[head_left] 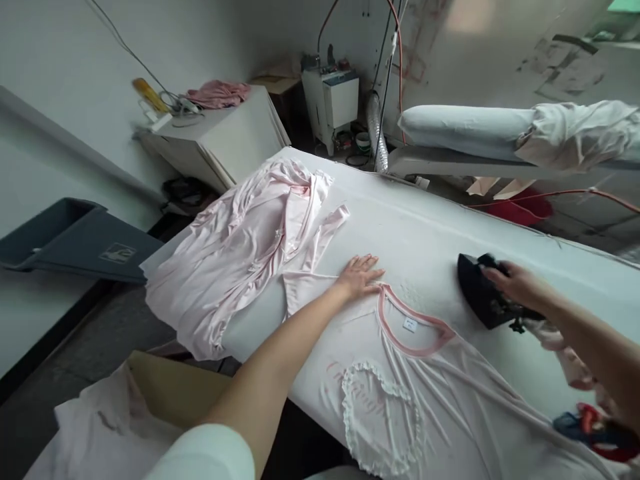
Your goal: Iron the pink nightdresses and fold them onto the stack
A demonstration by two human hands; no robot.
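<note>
A pale pink shirt (450,393) lies spread on the white ironing table (395,220). It has a darker pink neckband, a neck label and a heart-shaped ruffle (350,400) on its front. My left hand (361,275) rests flat on the shirt's shoulder beside the neckband, fingers spread. To the right, my right hand (515,283) is wrapped round the handle of a black iron (480,293). The iron stands on the bare table cover, apart from the neckline. Left of the shirt lies a crumpled heap of pale pink satin garments (250,233).
A padded pressing arm (465,127) with cloth on it runs along the back right. A grey bin (110,237) stands at left. Below it a cardboard box (175,387) holds cloth. A red and blue item (595,430) lies at the right edge. A covered side table (235,130) stands behind.
</note>
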